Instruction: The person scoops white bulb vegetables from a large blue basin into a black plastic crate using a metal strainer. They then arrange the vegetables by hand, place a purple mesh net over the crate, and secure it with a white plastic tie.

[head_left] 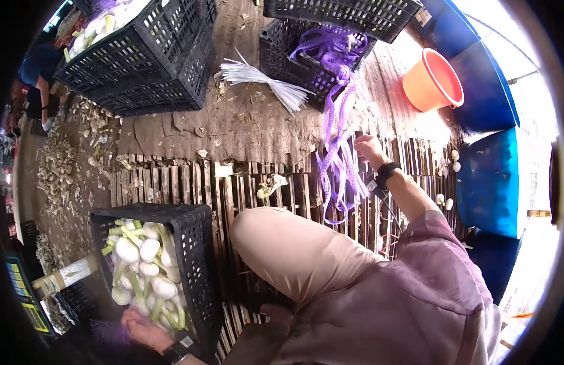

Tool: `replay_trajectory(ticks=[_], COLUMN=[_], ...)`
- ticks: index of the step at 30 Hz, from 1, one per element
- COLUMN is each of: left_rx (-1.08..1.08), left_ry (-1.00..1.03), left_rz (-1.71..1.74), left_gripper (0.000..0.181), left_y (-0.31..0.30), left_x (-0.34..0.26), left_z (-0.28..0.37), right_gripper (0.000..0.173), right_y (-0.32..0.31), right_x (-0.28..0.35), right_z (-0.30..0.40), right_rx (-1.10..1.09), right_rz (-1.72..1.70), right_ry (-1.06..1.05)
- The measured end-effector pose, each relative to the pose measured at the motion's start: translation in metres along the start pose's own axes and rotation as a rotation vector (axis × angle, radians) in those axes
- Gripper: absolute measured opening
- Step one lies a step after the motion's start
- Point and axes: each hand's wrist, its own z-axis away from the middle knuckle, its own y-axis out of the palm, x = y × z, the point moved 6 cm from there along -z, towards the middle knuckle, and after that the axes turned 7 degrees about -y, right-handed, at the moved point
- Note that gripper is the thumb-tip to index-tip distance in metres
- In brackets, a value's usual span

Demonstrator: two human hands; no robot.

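My left hand (pixel 145 329) is closed at the lower edge of a black plastic crate (pixel 195 264), with purple mesh netting (pixel 109 331) bunched at its fingers. White garlic bulbs (pixel 149 251) with cut green stems fill this crate. Higher up, my right hand (pixel 369 148) has bent fingers just beside long purple mesh net strips (pixel 337 159); whether it grips a strand cannot be told. The strips hang from a second black crate (pixel 282 54) down onto the slatted floor. White plastic ties (pixel 268 81) lie in a bundle left of that crate.
Stacked black crates (pixel 140 64) with garlic stand at the upper left. An orange bucket (pixel 432 82) and blue tubs (pixel 489 182) are at the right. Loose garlic (pixel 272 186) lies on wooden slats (pixel 181 182). Another person (pixel 38 68) is at the far left.
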Motion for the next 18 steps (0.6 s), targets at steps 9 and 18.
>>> replay_trajectory(ticks=[9,18], left_rx=[-0.120,-0.154], left_ry=[0.112,0.110], left_rz=[0.005,0.037], left_gripper=[0.016,0.016], left_y=[0.020,0.016], left_x=[-0.020,-0.014], left_z=[0.011,0.010], right_gripper=[0.016,0.020], right_y=[0.053,0.117], right_x=[0.044,0.104], right_z=[-0.002,-0.057], right_rx=[0.095,0.046], right_rz=[-0.110,0.182], right_ry=[-0.220,-0.582])
